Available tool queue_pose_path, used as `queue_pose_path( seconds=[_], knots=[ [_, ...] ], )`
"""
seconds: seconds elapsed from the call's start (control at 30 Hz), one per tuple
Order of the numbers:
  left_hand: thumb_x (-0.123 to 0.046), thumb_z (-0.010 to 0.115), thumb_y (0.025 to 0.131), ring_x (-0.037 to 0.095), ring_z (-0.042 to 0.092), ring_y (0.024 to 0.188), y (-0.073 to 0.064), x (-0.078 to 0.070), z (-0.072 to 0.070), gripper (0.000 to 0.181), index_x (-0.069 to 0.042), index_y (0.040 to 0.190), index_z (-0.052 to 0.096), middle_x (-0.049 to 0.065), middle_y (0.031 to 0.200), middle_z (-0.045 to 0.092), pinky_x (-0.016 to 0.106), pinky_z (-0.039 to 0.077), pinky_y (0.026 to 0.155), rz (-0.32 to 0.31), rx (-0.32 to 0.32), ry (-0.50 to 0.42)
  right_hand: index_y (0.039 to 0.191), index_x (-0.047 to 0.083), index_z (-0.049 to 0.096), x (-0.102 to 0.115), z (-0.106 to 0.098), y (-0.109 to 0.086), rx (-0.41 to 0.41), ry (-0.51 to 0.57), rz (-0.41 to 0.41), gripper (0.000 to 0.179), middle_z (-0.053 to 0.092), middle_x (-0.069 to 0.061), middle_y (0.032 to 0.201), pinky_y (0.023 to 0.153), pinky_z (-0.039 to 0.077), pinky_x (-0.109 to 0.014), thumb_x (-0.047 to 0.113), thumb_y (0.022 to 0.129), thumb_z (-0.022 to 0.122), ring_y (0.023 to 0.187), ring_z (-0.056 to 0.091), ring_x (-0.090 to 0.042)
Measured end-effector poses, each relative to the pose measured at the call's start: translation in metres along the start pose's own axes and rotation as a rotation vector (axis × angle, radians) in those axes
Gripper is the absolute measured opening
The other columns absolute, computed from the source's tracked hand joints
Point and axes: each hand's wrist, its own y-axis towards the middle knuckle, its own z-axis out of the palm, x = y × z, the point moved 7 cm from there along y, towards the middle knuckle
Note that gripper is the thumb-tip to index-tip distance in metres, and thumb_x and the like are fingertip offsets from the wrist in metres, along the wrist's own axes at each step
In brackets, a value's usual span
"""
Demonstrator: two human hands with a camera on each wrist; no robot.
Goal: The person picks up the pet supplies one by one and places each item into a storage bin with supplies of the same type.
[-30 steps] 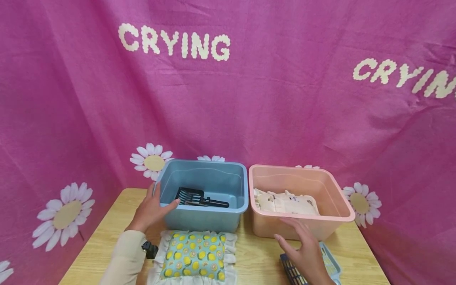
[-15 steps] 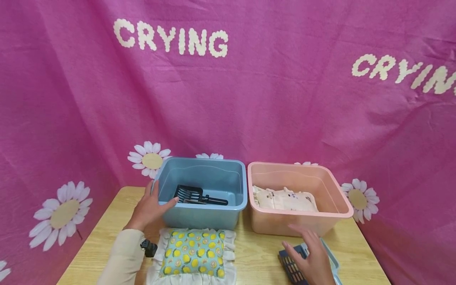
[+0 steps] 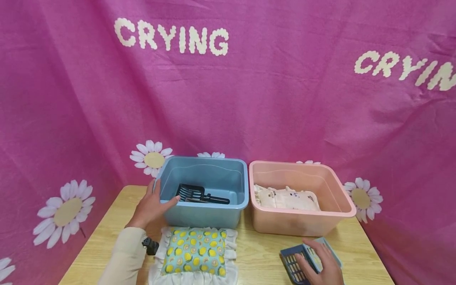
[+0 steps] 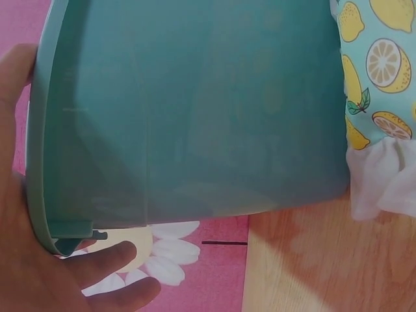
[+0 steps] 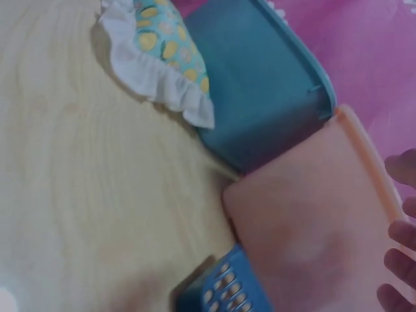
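My left hand (image 3: 151, 208) rests at the left front corner of the blue bin (image 3: 203, 217), its thumb and fingers spread along the rim (image 4: 40, 130). Inside this bin lies a black slotted scoop (image 3: 199, 194). My right hand (image 3: 322, 263), fingers spread, hovers over a dark blue slotted plastic piece (image 3: 293, 265) with a light blue piece (image 3: 333, 253) beside it, partly hidden by the hand. In the right wrist view, the fingers (image 5: 403, 240) show at the right edge, overlapping the pink bin (image 5: 305, 221), and the slotted piece appears at the bottom.
A lemon-print cushion (image 3: 196, 251) with white ruffles lies in front of the blue bin. In the pink bin is a cream cushion (image 3: 288, 200). Both bins stand side by side on the wooden table (image 3: 256, 257). Behind hangs a magenta cloth (image 3: 249, 99) with daisies and lettering.
My right hand has moved down and slightly right, away from the front of the pink bin and over the slotted piece. The left hand has stayed at the blue bin's corner.
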Motion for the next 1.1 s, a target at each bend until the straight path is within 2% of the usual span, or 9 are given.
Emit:
queue_pose_path(
  seconds=[0.17, 0.3, 0.4, 0.53, 0.6, 0.8, 0.9, 1.03, 1.1],
  knots=[
    [-0.077, 0.045, 0.069, 0.043, 0.030, 0.124, -0.002, 0.001, 0.002, 0.111, -0.009, 0.145, 0.003, 0.014, 0.149, 0.001, 0.064, 0.035, 0.087, 0.005, -0.006, -0.005, 0.109, 0.024, 0.060, -0.019, 0.002, -0.013, 0.043, -0.031, 0.132, 0.050, 0.060, 0.006, 0.106, 0.076, 0.044, -0.033, 0.054, 0.071, 0.067, 0.096, 0.048, -0.008],
    [-0.077, 0.045, 0.070, 0.043, 0.031, 0.123, -0.003, 0.000, 0.000, 0.110, -0.008, 0.145, 0.004, 0.014, 0.149, 0.001, 0.064, 0.035, 0.087, 0.012, -0.018, -0.004, 0.115, 0.020, 0.057, -0.025, 0.004, -0.020, 0.110, -0.010, 0.222, 0.061, 0.057, -0.002, 0.114, 0.082, 0.042, -0.039, 0.062, 0.071, 0.062, 0.102, 0.048, -0.015],
    [-0.076, 0.045, 0.070, 0.044, 0.030, 0.124, -0.003, -0.001, -0.001, 0.109, -0.008, 0.145, 0.004, 0.014, 0.149, 0.000, 0.064, 0.035, 0.088, 0.014, -0.019, 0.001, 0.114, 0.019, 0.057, -0.031, 0.003, -0.024, 0.109, 0.012, 0.264, 0.061, 0.056, -0.003, 0.115, 0.083, 0.042, -0.034, 0.061, 0.071, 0.062, 0.104, 0.049, -0.016],
    [-0.075, 0.045, 0.071, 0.043, 0.030, 0.124, -0.003, -0.001, 0.000, 0.108, -0.008, 0.145, 0.004, 0.014, 0.149, 0.001, 0.064, 0.035, 0.088, 0.011, -0.020, -0.002, 0.107, 0.019, 0.063, -0.039, 0.002, -0.029, 0.012, 0.039, 0.271, 0.049, 0.060, -0.001, 0.108, 0.076, 0.040, -0.021, 0.051, 0.070, 0.070, 0.098, 0.050, -0.013],
    [-0.075, 0.046, 0.071, 0.043, 0.030, 0.124, -0.003, -0.002, -0.001, 0.108, -0.009, 0.145, 0.004, 0.013, 0.149, 0.001, 0.064, 0.035, 0.088, 0.009, -0.022, -0.007, 0.105, 0.017, 0.064, -0.044, 0.002, -0.032, -0.027, 0.059, 0.269, 0.046, 0.061, -0.001, 0.105, 0.075, 0.039, -0.019, 0.045, 0.070, 0.073, 0.096, 0.050, -0.012],
    [-0.075, 0.046, 0.071, 0.043, 0.030, 0.124, -0.002, -0.005, -0.003, 0.108, -0.009, 0.145, 0.003, 0.013, 0.149, 0.002, 0.064, 0.035, 0.087, 0.014, -0.026, -0.014, 0.105, 0.014, 0.065, -0.063, 0.011, -0.039, -0.033, 0.035, 0.254, 0.048, 0.062, -0.002, 0.103, 0.072, 0.039, -0.018, 0.045, 0.070, 0.073, 0.093, 0.048, -0.010],
    [-0.074, 0.047, 0.071, 0.042, 0.030, 0.124, -0.002, -0.006, -0.004, 0.108, -0.010, 0.145, 0.004, 0.012, 0.149, 0.002, 0.063, 0.036, 0.087, 0.014, -0.030, -0.020, 0.107, 0.009, 0.063, -0.081, 0.022, -0.040, -0.008, 0.030, 0.245, 0.056, 0.062, -0.009, 0.104, 0.074, 0.044, -0.026, 0.049, 0.069, 0.072, 0.095, 0.051, -0.016],
    [-0.074, 0.047, 0.071, 0.042, 0.030, 0.124, 0.000, -0.006, -0.004, 0.107, -0.009, 0.145, 0.005, 0.012, 0.149, 0.002, 0.063, 0.036, 0.087, 0.015, -0.034, -0.017, 0.112, 0.011, 0.060, -0.121, 0.046, -0.047, 0.036, -0.054, 0.342, 0.070, 0.059, -0.009, 0.109, 0.075, 0.044, -0.035, 0.063, 0.066, 0.065, 0.100, 0.052, -0.022],
    [-0.075, 0.047, 0.071, 0.043, 0.030, 0.124, 0.000, -0.006, -0.003, 0.108, -0.009, 0.145, 0.005, 0.013, 0.149, 0.002, 0.064, 0.035, 0.087, 0.017, -0.033, -0.014, 0.114, 0.013, 0.059, -0.139, 0.056, -0.051, 0.022, -0.069, 0.380, 0.072, 0.057, -0.008, 0.110, 0.076, 0.042, -0.034, 0.065, 0.065, 0.065, 0.100, 0.052, -0.023]
  ],
)
